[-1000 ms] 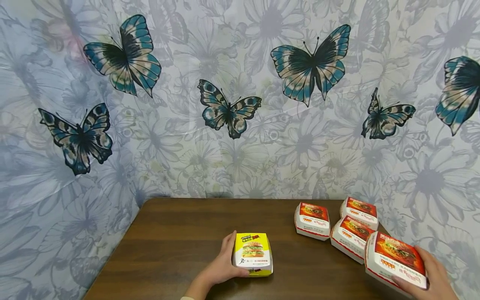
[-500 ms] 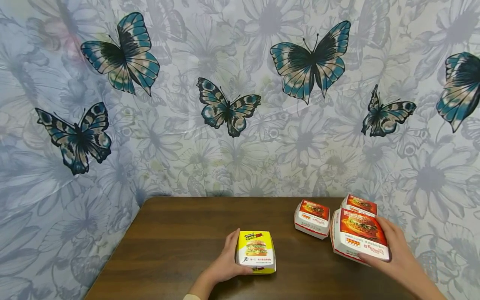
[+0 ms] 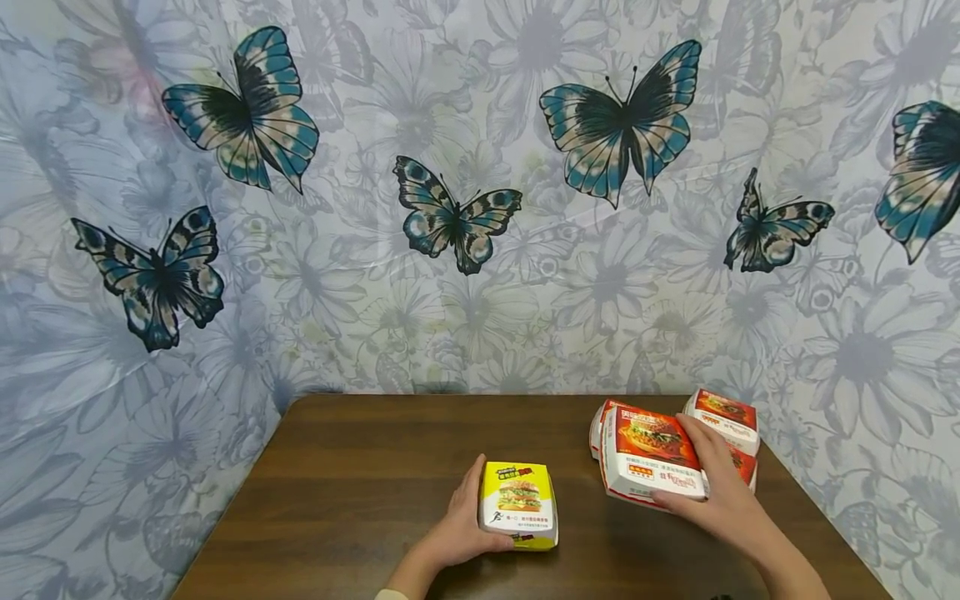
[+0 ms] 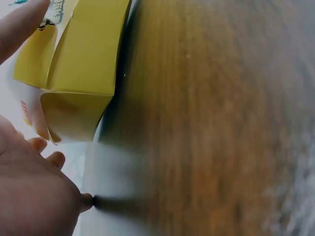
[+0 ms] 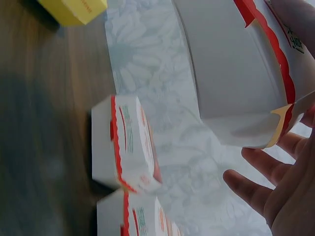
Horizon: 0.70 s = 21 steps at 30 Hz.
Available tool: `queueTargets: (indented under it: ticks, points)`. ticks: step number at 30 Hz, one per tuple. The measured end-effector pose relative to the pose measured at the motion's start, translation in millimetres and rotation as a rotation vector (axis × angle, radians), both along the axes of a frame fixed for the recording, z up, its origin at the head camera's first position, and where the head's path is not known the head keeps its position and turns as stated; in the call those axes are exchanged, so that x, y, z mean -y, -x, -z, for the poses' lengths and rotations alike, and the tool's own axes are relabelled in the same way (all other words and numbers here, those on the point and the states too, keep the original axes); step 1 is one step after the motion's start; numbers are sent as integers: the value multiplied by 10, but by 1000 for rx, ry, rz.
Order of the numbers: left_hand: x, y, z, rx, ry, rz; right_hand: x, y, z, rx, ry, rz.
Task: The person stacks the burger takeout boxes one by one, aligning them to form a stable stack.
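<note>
Currently, the yellow burger box (image 3: 517, 504) sits at the near part of the brown desk (image 3: 360, 475), its printed top facing up, and the left hand (image 3: 456, 529) grasps it from its left side with the thumb along its near edge. To the right of the yellow box and a little farther back, the right hand (image 3: 723, 492) grips a red-topped box (image 3: 652, 458) raised off the desk; the right wrist view shows its pale underside. Three similar boxes also lie to the right of the yellow box and beyond it: a mostly covered box (image 3: 597, 432) behind the raised one, a rear box (image 3: 723, 417) farthest right, and a half-hidden box (image 3: 744, 465) beside the right hand. Behind the yellow box and the desk hangs a flowered backdrop (image 3: 480, 333) with blue-and-black butterflies (image 3: 626, 129).
</note>
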<state>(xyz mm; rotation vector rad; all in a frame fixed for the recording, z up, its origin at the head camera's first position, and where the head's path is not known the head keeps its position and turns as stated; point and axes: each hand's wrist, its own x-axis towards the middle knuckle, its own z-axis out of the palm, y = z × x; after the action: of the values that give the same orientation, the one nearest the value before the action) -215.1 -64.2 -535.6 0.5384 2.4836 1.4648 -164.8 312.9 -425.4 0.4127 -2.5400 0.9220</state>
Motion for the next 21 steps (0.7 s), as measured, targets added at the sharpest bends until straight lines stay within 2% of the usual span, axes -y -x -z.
queueTargets:
  ticks: [7,12,21]
  points:
    - [-19,16,-2,-28,19,-4,262,170,20,71,9,-56]
    - [-65,28,38,-63,32,-20,475,217,105,112,13,-103]
    - [-112,3,-3,-83,29,-29,734,250,249,76,-22,-139]
